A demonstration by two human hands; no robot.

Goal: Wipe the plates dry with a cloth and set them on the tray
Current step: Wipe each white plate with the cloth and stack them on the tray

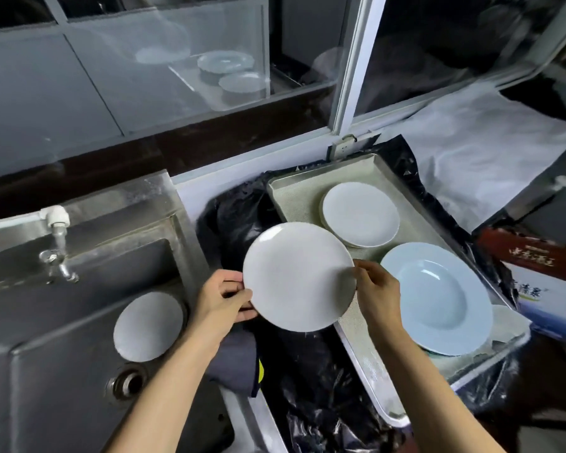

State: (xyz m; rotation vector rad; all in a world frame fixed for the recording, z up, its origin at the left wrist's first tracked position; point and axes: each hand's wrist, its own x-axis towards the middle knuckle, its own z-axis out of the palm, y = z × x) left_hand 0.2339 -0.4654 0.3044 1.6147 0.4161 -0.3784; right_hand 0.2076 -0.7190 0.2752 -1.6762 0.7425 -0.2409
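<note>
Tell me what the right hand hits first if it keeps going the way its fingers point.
Probably the white plate that the right hand already pinches at its rim; beyond that lies the left hand, though depth is unclear.

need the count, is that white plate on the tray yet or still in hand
In hand: both hands, left hand and right hand, hold the white plate.

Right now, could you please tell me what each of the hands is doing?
Left hand: grips the white plate at its left rim.
Right hand: pinches the same plate's right rim.
</note>
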